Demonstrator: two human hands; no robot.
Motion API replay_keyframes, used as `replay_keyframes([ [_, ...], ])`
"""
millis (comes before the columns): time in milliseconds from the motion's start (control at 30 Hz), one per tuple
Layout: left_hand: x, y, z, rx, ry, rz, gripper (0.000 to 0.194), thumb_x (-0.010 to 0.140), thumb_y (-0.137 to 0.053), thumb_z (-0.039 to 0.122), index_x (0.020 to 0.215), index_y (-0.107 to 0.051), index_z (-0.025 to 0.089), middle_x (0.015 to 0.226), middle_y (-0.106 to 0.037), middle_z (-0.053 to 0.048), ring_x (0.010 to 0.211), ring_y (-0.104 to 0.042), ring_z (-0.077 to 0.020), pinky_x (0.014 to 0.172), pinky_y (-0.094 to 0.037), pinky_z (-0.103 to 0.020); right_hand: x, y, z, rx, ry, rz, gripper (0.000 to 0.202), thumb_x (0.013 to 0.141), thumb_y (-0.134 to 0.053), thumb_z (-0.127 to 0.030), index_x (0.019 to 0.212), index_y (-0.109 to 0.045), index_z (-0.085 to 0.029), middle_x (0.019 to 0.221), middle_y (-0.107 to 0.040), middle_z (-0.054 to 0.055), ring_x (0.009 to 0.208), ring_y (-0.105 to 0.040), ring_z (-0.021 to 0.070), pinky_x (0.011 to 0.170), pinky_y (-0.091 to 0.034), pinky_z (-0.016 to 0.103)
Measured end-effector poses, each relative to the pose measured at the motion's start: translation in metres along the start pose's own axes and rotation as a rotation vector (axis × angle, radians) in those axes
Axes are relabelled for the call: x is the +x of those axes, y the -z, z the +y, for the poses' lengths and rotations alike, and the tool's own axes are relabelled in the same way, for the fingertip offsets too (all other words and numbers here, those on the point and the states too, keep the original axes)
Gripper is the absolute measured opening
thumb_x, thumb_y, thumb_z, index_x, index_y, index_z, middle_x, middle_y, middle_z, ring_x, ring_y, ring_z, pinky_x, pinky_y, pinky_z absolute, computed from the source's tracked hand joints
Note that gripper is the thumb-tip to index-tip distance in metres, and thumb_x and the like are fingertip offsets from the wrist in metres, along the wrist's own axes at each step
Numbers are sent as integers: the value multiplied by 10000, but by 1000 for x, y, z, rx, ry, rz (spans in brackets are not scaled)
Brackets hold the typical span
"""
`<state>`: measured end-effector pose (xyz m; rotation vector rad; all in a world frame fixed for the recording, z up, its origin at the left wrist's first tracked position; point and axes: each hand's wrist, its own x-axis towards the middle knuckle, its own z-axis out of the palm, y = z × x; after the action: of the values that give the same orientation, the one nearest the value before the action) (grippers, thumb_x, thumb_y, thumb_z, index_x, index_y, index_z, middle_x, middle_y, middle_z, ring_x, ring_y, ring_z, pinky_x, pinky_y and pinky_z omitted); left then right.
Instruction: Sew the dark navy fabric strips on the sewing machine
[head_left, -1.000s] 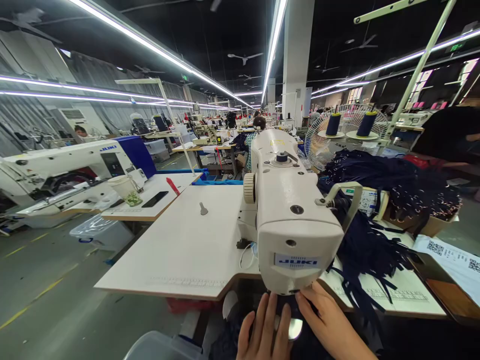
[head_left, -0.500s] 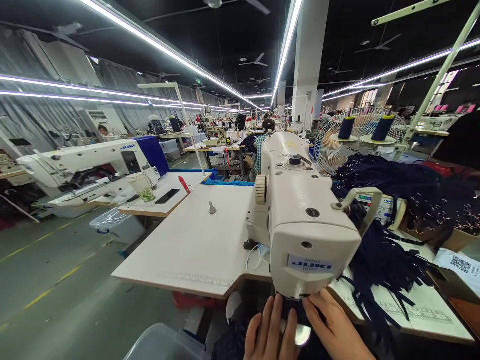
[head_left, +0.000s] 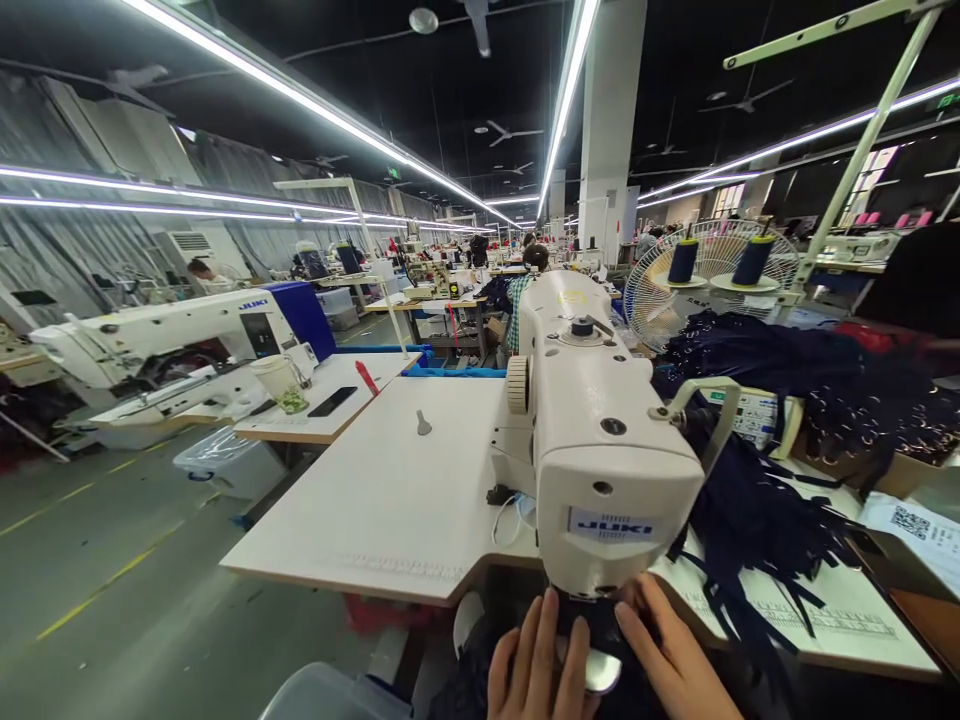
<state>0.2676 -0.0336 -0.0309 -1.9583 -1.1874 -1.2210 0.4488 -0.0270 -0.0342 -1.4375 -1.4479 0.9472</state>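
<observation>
A white JUKI sewing machine [head_left: 600, 400] stands at the centre, its head above my hands. Dark navy fabric [head_left: 592, 622] lies beneath it. My left hand [head_left: 536, 665] rests on the fabric with its fingers apart, left of a shiny metal plate [head_left: 602, 672]. My right hand [head_left: 667, 645] touches the fabric's right side, thumb and fingers apart. The needle area is hidden behind the machine head. A heap of navy straps [head_left: 757, 520] lies on the table to the right.
The white table [head_left: 375, 490] holds a small metal tool [head_left: 423, 423]. A cup [head_left: 281, 384], a phone [head_left: 332, 402] and another machine [head_left: 180, 335] are at the left. Thread cones [head_left: 752, 260] and a fan stand at the right. A person [head_left: 535, 258] sits ahead.
The view has shifted slightly. My right hand has moved a little right from my left hand, showing more fabric between them. My left hand stays nearly in place.
</observation>
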Motion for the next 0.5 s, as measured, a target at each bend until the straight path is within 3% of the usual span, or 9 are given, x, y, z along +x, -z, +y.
replay_keyframes([
  [67, 0, -1, 0, 21, -17, 0, 386, 1026, -330, 336, 1045, -711, 281, 1081, -735, -61, 1029, -672, -165, 1029, -351, -323, -1, 2, 16, -16, 33, 34, 502, 969, -444, -520, 1339, -478, -182, 1058, -703, 97, 1086, -649, 248, 906, -544, 308],
  [133, 0, -1, 1, 28, -35, -5, 366, 1019, -344, 283, 1049, -709, 276, 1080, -735, -64, 1031, -672, -176, 994, -369, -339, -3, 5, 32, -85, 67, 25, 408, 962, -478, -495, 1222, -591, -201, 1069, -720, 94, 1081, -657, 254, 908, -537, 305],
  [267, 2, -3, 0, -5, -50, 6, 350, 1000, -364, 254, 1061, -708, 284, 1068, -739, -55, 1002, -682, -177, 946, -386, -335, -9, 12, 59, -311, 128, -87, 291, 945, -540, -441, 989, -738, -234, 1092, -749, 90, 1064, -669, 289, 963, -504, 357],
  [400, 7, -4, 3, -4, -37, 49, 385, 1019, -332, 373, 1033, -708, 290, 1035, -746, -53, 950, -692, -186, 894, -403, -351, -15, 29, 74, -312, 122, -130, 211, 916, -568, -369, 990, -729, -256, 1031, -756, 56, 1007, -683, 261, 949, -500, 322],
  [500, 11, 2, 0, -67, -16, 63, 407, 1017, -333, 445, 921, -697, 288, 982, -750, -46, 937, -687, -182, 864, -407, -352, -21, 52, 67, -163, 24, -112, 192, 890, -582, -403, 897, -672, -235, 861, -729, 21, 820, -684, 207, 754, -530, 247],
])
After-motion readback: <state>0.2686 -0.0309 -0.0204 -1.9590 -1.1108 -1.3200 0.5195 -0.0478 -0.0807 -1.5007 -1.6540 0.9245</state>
